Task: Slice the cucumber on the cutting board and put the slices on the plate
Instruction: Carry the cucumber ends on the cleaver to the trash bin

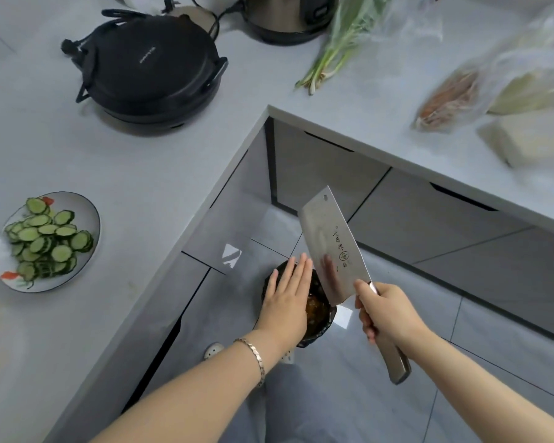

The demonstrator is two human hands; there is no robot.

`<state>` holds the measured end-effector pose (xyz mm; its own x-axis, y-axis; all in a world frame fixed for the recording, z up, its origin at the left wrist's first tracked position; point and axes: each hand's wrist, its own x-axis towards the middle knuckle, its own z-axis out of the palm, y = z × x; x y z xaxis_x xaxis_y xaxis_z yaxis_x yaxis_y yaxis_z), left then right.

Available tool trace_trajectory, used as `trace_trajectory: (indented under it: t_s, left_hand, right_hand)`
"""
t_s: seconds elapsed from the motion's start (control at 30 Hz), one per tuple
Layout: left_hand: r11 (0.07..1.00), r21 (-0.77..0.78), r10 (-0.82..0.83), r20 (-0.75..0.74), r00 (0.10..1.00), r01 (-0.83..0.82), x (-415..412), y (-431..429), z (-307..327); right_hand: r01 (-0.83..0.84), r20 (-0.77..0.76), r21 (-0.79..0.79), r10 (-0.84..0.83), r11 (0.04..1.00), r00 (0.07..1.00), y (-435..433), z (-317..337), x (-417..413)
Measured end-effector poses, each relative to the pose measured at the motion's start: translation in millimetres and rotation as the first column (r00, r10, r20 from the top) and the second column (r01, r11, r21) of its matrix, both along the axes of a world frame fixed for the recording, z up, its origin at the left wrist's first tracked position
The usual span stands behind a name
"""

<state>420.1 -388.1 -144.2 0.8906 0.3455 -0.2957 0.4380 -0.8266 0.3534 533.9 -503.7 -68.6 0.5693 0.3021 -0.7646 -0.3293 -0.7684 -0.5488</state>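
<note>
A pile of cucumber slices (47, 239) lies on a white plate (90, 215) on the grey counter at the left. My right hand (387, 311) grips the handle of a steel cleaver (331, 247), blade tilted up over the floor. My left hand (288, 298) is flat, fingers together, beside the blade's left face, above a black-lined waste bin (320, 318) on the floor. No cutting board is in view.
A black electric griddle (151, 65) and a steel cooker (285, 17) stand on the L-shaped counter (141, 174) at the back. Green onions (336, 49) and plastic bags of food (493, 91) lie at the right. Cabinet fronts border the floor gap.
</note>
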Motion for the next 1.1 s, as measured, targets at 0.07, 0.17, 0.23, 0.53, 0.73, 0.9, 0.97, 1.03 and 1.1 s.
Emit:
trace_trajectory:
  t_s: [0.07, 0.17, 0.23, 0.53, 0.73, 0.9, 0.97, 1.03, 1.1]
  left_hand:
    - [0.994, 0.09, -0.061, 0.043, 0.997, 0.057, 2.7, 1.9, -3.6]
    - [1.0, 0.011, -0.01, -0.27, 0.963, 0.014, 5.5, 11.0, 4.7]
    - [1.0, 0.007, 0.016, -0.38, 0.925, -0.014, 3.9, 22.3, 17.8]
    - [0.987, -0.147, -0.01, -0.474, 0.88, -0.068, -8.3, 88.4, 61.4]
    - [0.906, -0.008, 0.419, -0.128, 0.899, -0.423, -54.3, 144.4, 91.9]
    - [0.714, 0.058, 0.691, 0.108, 0.715, -0.698, -135.5, 214.0, 141.4]
    - [0.61, 0.093, 0.77, 0.167, 0.616, -0.787, -173.2, 240.2, 164.4]
    - [0.543, 0.1, 0.807, 0.211, 0.551, -0.834, -219.2, 267.2, 185.2]
    - [0.497, 0.08, 0.836, 0.222, 0.502, -0.864, -261.1, 292.0, 199.4]
  right_hand:
    - [-0.019, 0.0, 0.003, 0.019, 1.0, 1.0, 0.6, 0.2, -0.4]
    - [-0.076, 0.036, -0.016, 0.076, 0.997, 0.996, 2.3, 1.7, 0.1]
    - [-0.14, 0.083, -0.056, 0.145, 0.989, 0.986, 7.1, 4.5, 2.7]
    - [-0.427, 0.284, -0.147, 0.451, 0.892, 0.846, 66.2, 33.8, 7.5]
    - [-0.638, 0.45, -0.248, 0.669, 0.729, 0.591, 136.4, 63.3, -15.7]
    - [-0.777, 0.56, -0.396, 0.799, 0.489, 0.218, 222.8, 84.1, -62.5]
    - [-0.808, 0.569, -0.455, 0.82, 0.374, 0.06, 260.6, 90.9, -86.5]
    - [-0.833, 0.576, -0.478, 0.815, 0.28, -0.056, 301.2, 95.4, -119.4]
    - [-0.829, 0.573, -0.527, 0.799, 0.186, -0.185, 338.1, 101.4, -153.9]
